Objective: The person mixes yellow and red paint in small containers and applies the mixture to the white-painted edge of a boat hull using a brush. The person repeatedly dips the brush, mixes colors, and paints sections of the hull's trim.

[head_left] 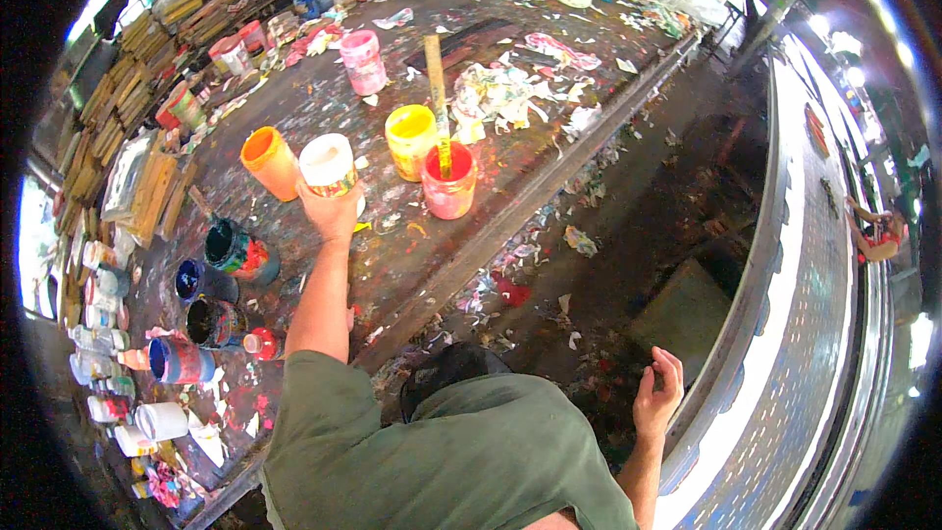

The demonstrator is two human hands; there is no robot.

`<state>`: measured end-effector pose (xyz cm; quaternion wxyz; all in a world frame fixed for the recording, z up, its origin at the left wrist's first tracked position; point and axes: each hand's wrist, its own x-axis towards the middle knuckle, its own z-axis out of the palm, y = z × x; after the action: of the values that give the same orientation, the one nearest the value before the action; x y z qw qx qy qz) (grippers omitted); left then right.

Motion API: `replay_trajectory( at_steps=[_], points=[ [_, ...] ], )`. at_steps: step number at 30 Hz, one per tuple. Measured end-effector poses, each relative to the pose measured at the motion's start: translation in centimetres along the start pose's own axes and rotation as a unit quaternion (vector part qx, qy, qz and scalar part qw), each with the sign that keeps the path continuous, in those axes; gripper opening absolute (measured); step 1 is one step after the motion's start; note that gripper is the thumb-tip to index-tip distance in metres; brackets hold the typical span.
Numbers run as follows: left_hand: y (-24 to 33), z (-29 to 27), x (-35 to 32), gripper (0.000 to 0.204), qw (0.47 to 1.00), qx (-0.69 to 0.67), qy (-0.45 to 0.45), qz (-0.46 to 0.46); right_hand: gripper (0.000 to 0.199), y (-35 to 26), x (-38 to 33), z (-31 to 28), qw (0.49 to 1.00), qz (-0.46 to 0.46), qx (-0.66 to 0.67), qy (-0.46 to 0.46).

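Observation:
My left hand [331,211] is wrapped round the near side of a white paint pot [326,159] standing on the stained worktable. An orange paint pot [269,165] is just left of it, tilted in the view. To its right are a yellow paint pot [410,142] and a red paint pot [449,191]. A wooden stick [438,88], smeared yellow, leans upright in the red pot. My right hand [659,395] hangs beside the long printing table, its fingers loosely bent and apart, touching nothing that I can see.
Dark paint pots [238,250] and small bottles crowd the table's left side. A pink pot [362,63] and crumpled rags [496,96] lie farther back. Wooden frames [118,103] are stacked along the far left. Scraps litter the aisle floor. Another person [878,236] bends over the long printing table [785,353].

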<state>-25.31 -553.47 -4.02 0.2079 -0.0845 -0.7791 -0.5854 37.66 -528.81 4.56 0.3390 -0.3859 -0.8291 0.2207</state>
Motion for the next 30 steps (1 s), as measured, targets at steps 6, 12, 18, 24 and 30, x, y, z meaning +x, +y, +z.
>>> replay_trajectory(
  at_steps=[6,12,18,24,30],
  points=[
    [7.5,-2.1,-2.2,0.11,0.977,0.031,-0.13,0.163,0.037,0.8,-1.0,-1.9,1.0,0.017,-0.011,0.02],
    [16.1,-3.6,-0.4,0.095,0.885,0.165,-0.226,0.373,0.031,1.8,-2.2,-2.0,1.0,0.004,0.017,0.021],
    [19.4,-2.9,0.9,0.091,0.842,0.217,-0.251,0.425,0.027,1.1,-2.5,-1.9,0.999,0.003,0.036,0.033],
    [21.8,-2.8,2.7,0.086,0.789,0.28,-0.269,0.477,0.024,1.8,-3.3,-2.9,0.999,0.012,0.02,0.028],
    [23.5,-1.7,4.0,0.082,0.748,0.309,-0.262,0.526,0.023,2.3,-3.7,-3.7,0.999,0.032,0.026,0.035]
  ],
)
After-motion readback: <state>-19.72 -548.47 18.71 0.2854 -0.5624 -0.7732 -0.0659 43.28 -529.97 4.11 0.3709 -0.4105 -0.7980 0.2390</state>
